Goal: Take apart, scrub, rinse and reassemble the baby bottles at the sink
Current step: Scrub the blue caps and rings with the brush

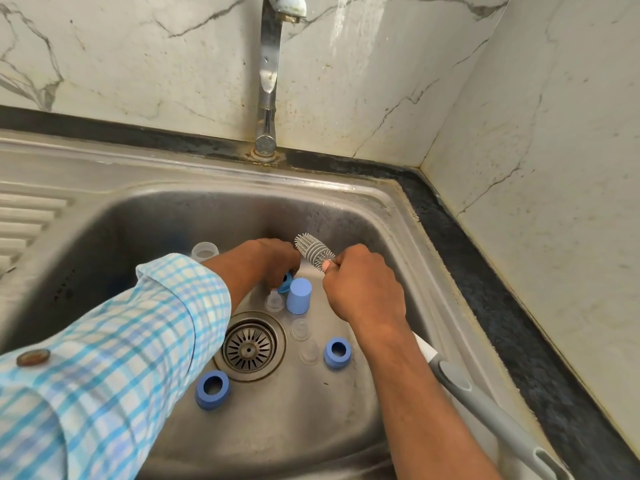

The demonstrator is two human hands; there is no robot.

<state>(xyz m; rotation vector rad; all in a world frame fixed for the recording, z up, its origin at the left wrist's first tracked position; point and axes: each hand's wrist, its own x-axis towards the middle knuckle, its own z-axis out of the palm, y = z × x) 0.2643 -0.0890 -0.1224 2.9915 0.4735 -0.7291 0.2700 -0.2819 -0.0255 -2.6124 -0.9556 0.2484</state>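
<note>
- In the sink (391, 216), toward the back of the basin, my left hand (273, 261) curls its fingers round a blue collar (285, 287) that is mostly hidden.
- My right hand (360, 282) is fisted round the bottle brush (313, 249), whose bristle head is just beside the left hand.
- A blue cap (299, 295) stands upright between the hands.
- Clear nipples (299, 329) and two loose collars (336, 352) lie around the drain (250, 346).
- A clear bottle (205, 251) shows beyond my left forearm.

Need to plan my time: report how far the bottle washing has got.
Taken apart: two blue rings, clear nipples and a cap lie loose in the sink. In hand: left hand holds a third ring, right hand grips the brush. Left: rinse (tap shows no water), reassemble.
</note>
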